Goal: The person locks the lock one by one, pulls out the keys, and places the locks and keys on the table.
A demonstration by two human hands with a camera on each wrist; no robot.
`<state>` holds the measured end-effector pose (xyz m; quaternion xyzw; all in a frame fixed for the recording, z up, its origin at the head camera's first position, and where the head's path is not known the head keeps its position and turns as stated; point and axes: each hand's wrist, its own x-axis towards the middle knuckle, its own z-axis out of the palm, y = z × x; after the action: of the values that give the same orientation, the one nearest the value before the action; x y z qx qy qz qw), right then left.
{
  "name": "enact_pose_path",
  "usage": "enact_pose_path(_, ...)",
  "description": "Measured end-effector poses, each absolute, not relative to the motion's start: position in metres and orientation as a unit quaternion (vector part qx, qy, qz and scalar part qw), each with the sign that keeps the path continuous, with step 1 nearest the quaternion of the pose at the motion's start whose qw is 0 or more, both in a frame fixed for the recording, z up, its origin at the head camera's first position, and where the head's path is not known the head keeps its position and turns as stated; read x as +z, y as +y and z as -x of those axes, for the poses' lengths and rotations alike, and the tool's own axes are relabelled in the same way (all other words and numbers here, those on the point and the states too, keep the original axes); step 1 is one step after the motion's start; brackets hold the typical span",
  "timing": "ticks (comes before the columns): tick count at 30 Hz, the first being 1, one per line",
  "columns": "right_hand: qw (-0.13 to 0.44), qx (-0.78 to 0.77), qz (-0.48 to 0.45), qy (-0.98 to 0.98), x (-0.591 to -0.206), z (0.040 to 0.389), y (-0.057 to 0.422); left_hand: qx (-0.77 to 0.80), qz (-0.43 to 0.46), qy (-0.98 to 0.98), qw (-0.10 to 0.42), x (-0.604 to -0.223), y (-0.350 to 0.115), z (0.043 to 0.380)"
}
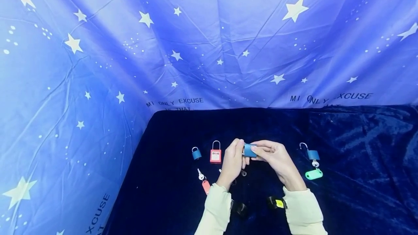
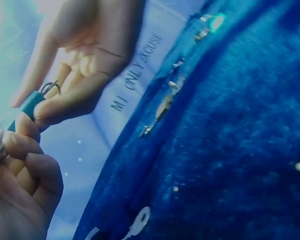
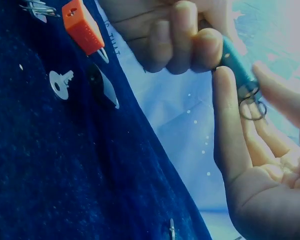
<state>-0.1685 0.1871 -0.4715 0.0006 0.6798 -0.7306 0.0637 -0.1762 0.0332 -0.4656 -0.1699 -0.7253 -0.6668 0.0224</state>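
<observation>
Padlock [image 1: 249,150], blue: between both hands, above dark cloth [image 1: 356,191] | left hand [image 1: 233,158]: grip curled closely around its shackle end | right hand [image 1: 275,155]: grip pinching its body, metal ring [image 3: 264,111] at that end | red padlock [image 1: 215,158]: on cloth, left of hands

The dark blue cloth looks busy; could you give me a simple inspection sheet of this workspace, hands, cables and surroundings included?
Surface: dark blue cloth, soft-looking, sheen at the right.
Job's things: held blue padlock, raised between both hands.
Clutter: red padlock and small blue padlock at the left; red-tagged key nearer the person; open blue padlock at the right, with a green tag by it.
Hands: left hand and right hand both grip the held blue padlock.
Cables: nothing seen.
Surroundings: star-printed blue fabric behind and at the left.
</observation>
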Motion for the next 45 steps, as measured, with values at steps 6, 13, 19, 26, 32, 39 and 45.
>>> enact_pose_path(6, 0.073, -0.715, 0.019, 0.695, -0.47, 0.167, 0.187, -0.687, 0.143, -0.712, 0.024, -0.465, 0.028, 0.178)
enact_pose_path(13, 0.071, -0.698, 0.021, 0.713, -0.47, 0.167, 0.192, -0.695, 0.131, -0.707, 0.026, -0.463, 0.027, 0.177)
enact_pose_path(19, 0.056, -0.697, 0.014, 0.715, -0.471, 0.167, 0.196, -0.69, 0.135, -0.71, 0.031, -0.462, 0.03, 0.177)
enact_pose_path(26, 0.055, -0.693, 0.009, 0.719, -0.469, 0.166, 0.197, -0.692, 0.13, -0.71, 0.024, -0.463, 0.031, 0.176)
enact_pose_path(32, 0.064, -0.707, 0.013, 0.704, -0.467, 0.166, 0.199, -0.698, 0.135, -0.703, 0.016, -0.461, 0.031, 0.176)
enact_pose_path(39, 0.095, -0.694, 0.015, 0.714, -0.467, 0.163, 0.204, -0.688, 0.129, -0.714, 0.016, -0.462, 0.032, 0.176)
enact_pose_path(45, 0.115, -0.703, 0.017, 0.702, -0.468, 0.164, 0.201, -0.688, 0.126, -0.714, 0.02, -0.465, 0.03, 0.177)
